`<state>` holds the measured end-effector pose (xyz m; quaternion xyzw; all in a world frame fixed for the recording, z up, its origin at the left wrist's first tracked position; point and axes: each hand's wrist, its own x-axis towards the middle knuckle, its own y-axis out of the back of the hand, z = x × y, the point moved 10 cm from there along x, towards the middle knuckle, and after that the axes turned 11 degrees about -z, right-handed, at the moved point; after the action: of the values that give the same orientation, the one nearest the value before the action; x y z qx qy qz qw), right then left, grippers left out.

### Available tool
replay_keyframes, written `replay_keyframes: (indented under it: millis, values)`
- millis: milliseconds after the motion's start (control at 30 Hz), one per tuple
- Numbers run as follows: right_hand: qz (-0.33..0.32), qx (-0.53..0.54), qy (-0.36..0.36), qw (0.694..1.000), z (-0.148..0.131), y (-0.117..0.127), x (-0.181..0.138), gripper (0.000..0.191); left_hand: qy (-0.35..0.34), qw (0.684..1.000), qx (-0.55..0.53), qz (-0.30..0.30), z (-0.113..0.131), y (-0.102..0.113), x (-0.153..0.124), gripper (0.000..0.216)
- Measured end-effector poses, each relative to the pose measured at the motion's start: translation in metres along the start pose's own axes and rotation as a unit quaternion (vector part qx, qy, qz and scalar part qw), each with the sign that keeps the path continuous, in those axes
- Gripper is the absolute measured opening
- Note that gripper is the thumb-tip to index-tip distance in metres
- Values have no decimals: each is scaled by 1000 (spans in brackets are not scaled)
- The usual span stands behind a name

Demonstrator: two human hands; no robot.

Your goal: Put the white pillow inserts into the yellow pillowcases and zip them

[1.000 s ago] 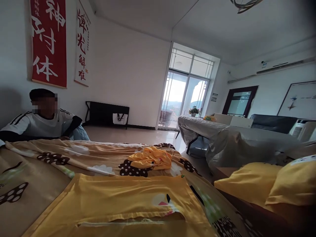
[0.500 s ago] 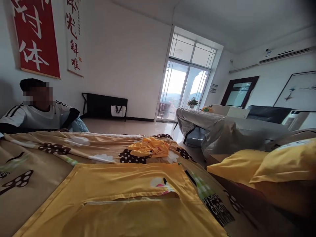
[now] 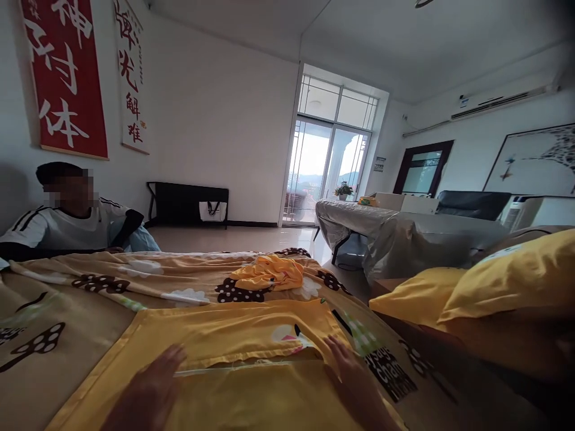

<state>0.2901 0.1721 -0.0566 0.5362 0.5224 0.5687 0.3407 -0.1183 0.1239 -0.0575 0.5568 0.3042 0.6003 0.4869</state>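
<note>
A yellow pillowcase (image 3: 251, 389) with a cartoon print lies spread over the patterned bedsheet (image 3: 96, 311), its long slit gaping across the middle. At the slit's left end is my left hand (image 3: 148, 389), slightly blurred, fingers stretched out over the cloth. My right hand (image 3: 353, 383) rests by the slit's right end, fingers extended along the fabric near the printed face. Neither hand visibly grips the cloth. Beyond the pillowcase, a crumpled yellow-orange cloth (image 3: 272, 274) sits on the bed.
Yellow pillows (image 3: 512, 281) are piled at the right. A person (image 3: 76, 221) sits low beyond the bed's left side. Farther back stand a plastic-covered table (image 3: 359, 218), a black folded frame (image 3: 179, 203) with a white bag (image 3: 212, 211), and glass doors (image 3: 314, 161).
Both my hands have come into view from below onto the pillowcase. The camera has tilted up slightly and turned a little right. The crumpled cloth stays on the bed.
</note>
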Motion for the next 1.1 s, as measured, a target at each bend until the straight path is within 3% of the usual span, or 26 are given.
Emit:
replay_keyframes:
  millis: [67, 100, 167, 233, 300, 467, 533, 633, 700, 800, 867, 967, 1100]
  values:
    - [-69, 17, 34, 997, -39, -21, 46, 47, -54, 979, -35, -192, 51, -46, 44, 45]
    - [-112, 23, 32, 993, -52, -36, 63, 50, -65, 963, -46, -259, 73, -65, 62, 48]
    - [-183, 28, 4, 983, -62, -67, 82, 54, -65, 951, -49, -299, 101, -91, 91, 52]
    - [-207, 35, -26, 977, -56, -91, 89, 56, -46, 951, -41, -303, 108, -111, 107, 55]
    - [-190, 48, -31, 980, -46, -103, 91, 57, -31, 954, -33, -296, 101, -126, 109, 56]
    - [-143, 47, -39, 988, -41, -103, 92, 51, -50, 947, -18, -317, 89, -141, 100, 69]
    - [-102, 26, -9, 994, -65, -98, 86, 42, -58, 940, -9, -337, 89, -144, 103, 75]
    - [-52, 23, 158, 986, -140, -104, 60, 28, -83, 932, 9, -352, 93, -149, 114, 74]
    - [-27, 41, 230, 972, -178, -111, 39, 27, -112, 929, 21, -351, 97, -152, 125, 70]
    - [-11, 61, 230, 971, -194, -115, 25, 32, -148, 933, 43, -325, 100, -155, 142, 58]
    - [-11, 57, 246, 968, -197, -114, 23, 21, -158, 937, 66, -304, 100, -156, 153, 46]
    - [12, 34, 335, 942, -208, -112, 12, 10, -174, 938, 105, -281, 101, -158, 163, 34]
    - [21, 13, 434, 901, -227, -127, -9, 20, -172, 943, 139, -249, 95, -156, 173, 30]
